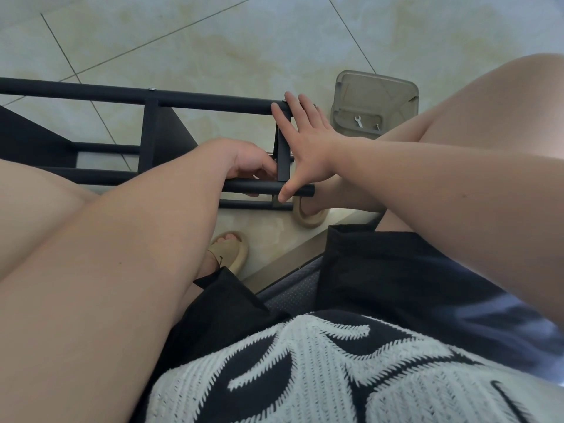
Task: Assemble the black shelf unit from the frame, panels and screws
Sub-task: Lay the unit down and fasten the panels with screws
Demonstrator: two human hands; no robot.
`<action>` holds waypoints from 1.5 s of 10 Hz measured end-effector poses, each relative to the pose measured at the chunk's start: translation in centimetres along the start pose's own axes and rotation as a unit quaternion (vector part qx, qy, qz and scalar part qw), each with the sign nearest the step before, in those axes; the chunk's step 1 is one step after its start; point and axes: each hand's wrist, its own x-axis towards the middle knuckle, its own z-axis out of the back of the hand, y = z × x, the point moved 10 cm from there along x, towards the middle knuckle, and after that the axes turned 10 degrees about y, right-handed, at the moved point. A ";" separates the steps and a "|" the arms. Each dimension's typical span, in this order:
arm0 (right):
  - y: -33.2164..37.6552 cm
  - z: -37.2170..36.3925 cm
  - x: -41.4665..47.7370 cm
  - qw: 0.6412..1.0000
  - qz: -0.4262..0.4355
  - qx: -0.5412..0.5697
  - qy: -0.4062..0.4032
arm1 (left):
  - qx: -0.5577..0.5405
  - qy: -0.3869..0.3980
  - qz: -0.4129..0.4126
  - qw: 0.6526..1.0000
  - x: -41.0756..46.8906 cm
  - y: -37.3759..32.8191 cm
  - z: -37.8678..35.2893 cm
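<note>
Head view: nearest the camera are a black-and-white knitted top [305, 377] and black shorts [381, 270], with a beige rubber sandal [232, 250] on the floor between the knees. Just past it, the black tubular metal shelf frame [213, 101] lies on its side on the pale tiled floor [213, 41], its round rails running left to right. A flat black end bar [283, 154] crosses between them, and a black flat panel [27, 138] is already set in at the left. The left hand [247, 163] is curled against the inner side of that end bar, near the lower rail; whether it pinches anything cannot be told. The right hand [308, 145] is spread wide and flat on the outer side, fingertips on the upper rail, thumb on the lower one. Beyond the right hand a translucent grey plastic tray [378, 96] rests on the floor, holding a small silver spanner [358, 121] and one loose screw [377, 126].
</note>
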 end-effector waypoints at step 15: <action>-0.1 -0.1 0.1 1.000 0.000 -0.001 0.000 | -0.004 0.046 -0.015 0.999 0.1 -0.1 -0.5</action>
